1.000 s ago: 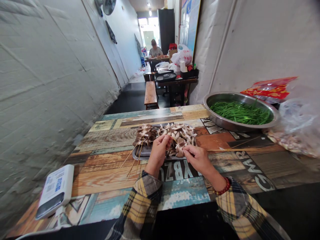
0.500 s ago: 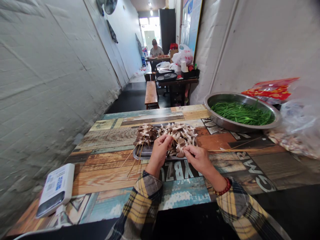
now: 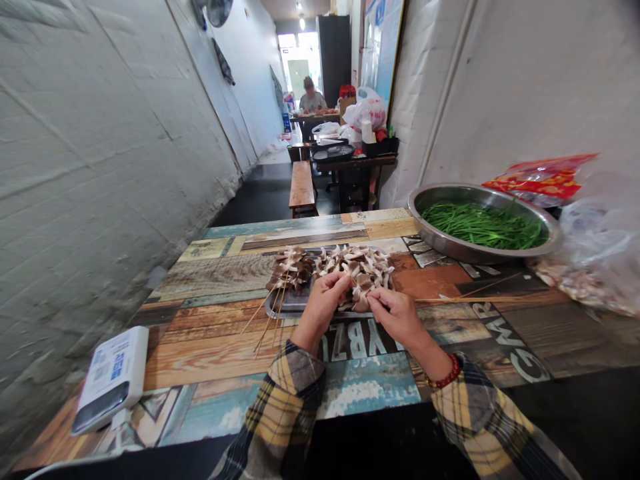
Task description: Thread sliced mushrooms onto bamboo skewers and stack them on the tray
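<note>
Close together over the front of a metal tray [image 3: 300, 308], both my hands are closed in a pinch. My left hand [image 3: 324, 303] pinches what looks like a thin bamboo skewer, mostly hidden by the fingers. Grey-brown oyster mushroom [image 3: 362, 287] pieces sit between the hands, and my right hand [image 3: 395, 315] grips the edge of one with thumb and forefinger. A pile of loose mushrooms [image 3: 373, 260] fills the tray's right side. On its left lie skewered mushrooms [image 3: 291, 265], their bamboo sticks [image 3: 270, 323] jutting over the front rim.
A steel basin [image 3: 480, 253] of green chives [image 3: 480, 225] stands at the right, beside plastic bags [image 3: 595, 233]. More skewers [image 3: 465, 300] lie right of my hand. A white box-shaped device [image 3: 113, 377] with a cable sits front left. Farther off, a person [image 3: 313, 100] sits at another table.
My hands stay almost in place, with the left fingers shifting slightly right and down toward the mushroom. The tray and surrounding things look the same.
</note>
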